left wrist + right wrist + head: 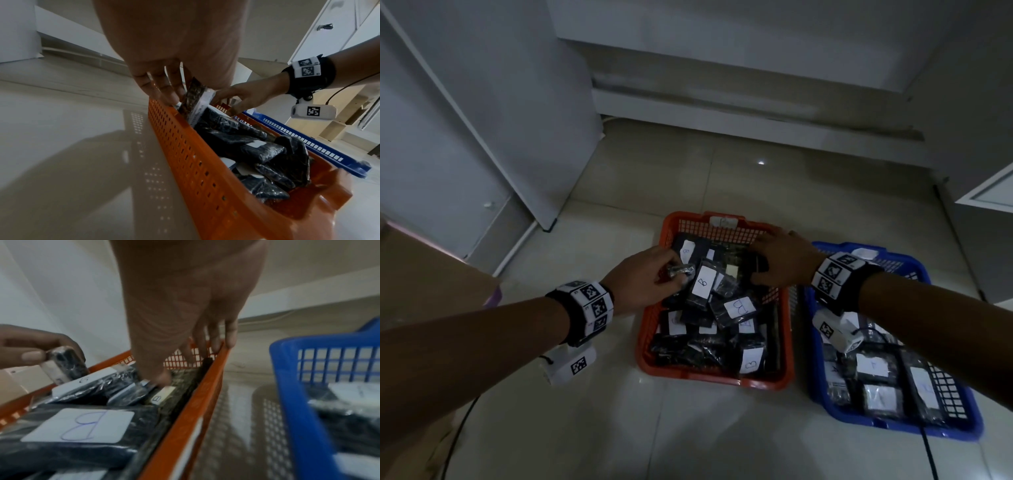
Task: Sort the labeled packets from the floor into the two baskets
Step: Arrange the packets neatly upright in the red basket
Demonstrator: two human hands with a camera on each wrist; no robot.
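Note:
An orange basket (709,376) on the tiled floor holds several black packets with white "B" labels (703,281). To its right, a blue basket (893,426) holds several similar labeled packets. My left hand (678,274) pinches a black labeled packet (683,270) on edge over the orange basket's far left side; the left wrist view shows that packet (193,100) between finger and thumb, just inside the orange wall (185,146). My right hand (763,260) reaches over the far right corner. Its fingers (216,340) lie fairly straight on the orange rim (185,410) and its thumb presses on packets there.
A brown cardboard box (431,274) sits at the left, with a white cabinet (465,137) behind it. Another white cabinet (989,195) stands at the right. Black cables (458,428) trail over the floor near me. The wall base runs behind the baskets.

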